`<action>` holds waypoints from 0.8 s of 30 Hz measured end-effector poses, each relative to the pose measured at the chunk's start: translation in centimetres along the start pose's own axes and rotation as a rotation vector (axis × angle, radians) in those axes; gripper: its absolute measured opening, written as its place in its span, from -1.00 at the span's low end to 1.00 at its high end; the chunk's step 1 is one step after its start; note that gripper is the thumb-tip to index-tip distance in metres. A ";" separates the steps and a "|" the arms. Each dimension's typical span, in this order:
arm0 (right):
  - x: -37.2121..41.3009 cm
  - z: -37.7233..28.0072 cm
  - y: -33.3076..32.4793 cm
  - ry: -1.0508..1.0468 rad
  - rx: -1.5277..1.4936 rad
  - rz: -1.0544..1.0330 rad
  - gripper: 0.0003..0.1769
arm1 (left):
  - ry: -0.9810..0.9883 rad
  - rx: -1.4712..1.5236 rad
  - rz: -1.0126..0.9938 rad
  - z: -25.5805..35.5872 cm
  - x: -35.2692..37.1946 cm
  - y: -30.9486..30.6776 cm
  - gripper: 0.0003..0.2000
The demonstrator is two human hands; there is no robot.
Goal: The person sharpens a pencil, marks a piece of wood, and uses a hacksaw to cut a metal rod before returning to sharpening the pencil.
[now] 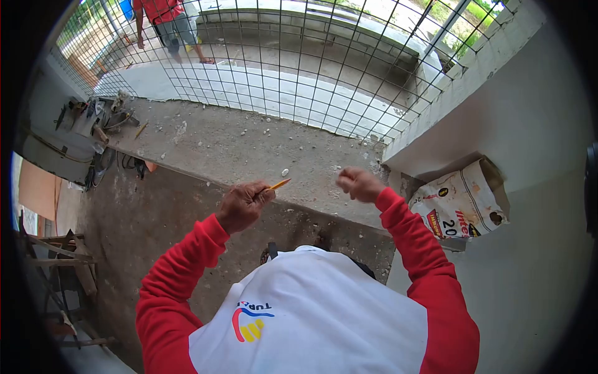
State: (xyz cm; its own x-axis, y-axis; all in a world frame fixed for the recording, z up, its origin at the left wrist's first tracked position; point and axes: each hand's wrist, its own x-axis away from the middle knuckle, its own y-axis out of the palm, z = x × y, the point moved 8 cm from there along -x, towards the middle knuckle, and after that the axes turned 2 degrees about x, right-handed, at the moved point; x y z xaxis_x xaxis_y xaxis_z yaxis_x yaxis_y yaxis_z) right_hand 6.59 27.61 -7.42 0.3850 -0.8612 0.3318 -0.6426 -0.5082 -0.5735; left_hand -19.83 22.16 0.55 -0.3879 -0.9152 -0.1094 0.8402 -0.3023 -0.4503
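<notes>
A yellow-orange pencil (pixel 281 184) sticks out of my left hand (pixel 245 204), its tip pointing right and slightly up. The fingers and thumb are closed around its other end. To the right, my right hand (pixel 360 184) is raised with curled fingers over the rough concrete ledge (pixel 215 146). It looks slightly blurred, and whatever it may hold is hidden. Between and beyond the hands, a small white lump (pixel 285 172) lies on the ledge.
A wire mesh (pixel 280 68) rises behind the ledge. A torn paper sack (pixel 461 201) leans by the right wall. Tools and scraps (pixel 103 118) clutter the ledge's left end. Wooden pieces (pixel 65 258) stand at lower left. Beyond the mesh is a person (pixel 167 22).
</notes>
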 end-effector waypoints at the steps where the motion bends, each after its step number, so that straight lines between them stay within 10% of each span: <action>1: 0.4 -0.2 0.3 -0.102 0.508 0.055 -0.64 | -0.028 0.111 -0.011 -0.5 0.2 0.4 -0.76; 7: 2.8 -4.1 1.2 -0.110 0.381 0.026 -0.57 | -0.320 0.674 -0.100 -2.1 1.4 2.6 -0.68; 24: 3.4 -7.6 4.0 -0.220 -0.667 0.073 -0.42 | -0.478 1.016 -0.249 -0.8 2.7 4.7 -0.70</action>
State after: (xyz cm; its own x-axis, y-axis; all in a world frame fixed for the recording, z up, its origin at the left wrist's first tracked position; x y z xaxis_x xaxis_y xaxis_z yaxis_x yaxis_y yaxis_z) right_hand 0.30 22.56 -2.95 0.4049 -0.9077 0.1105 -0.9139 -0.4056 0.0165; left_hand -17.20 18.48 -2.59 -0.5854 -0.7416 0.3277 0.7621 -0.3655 0.5344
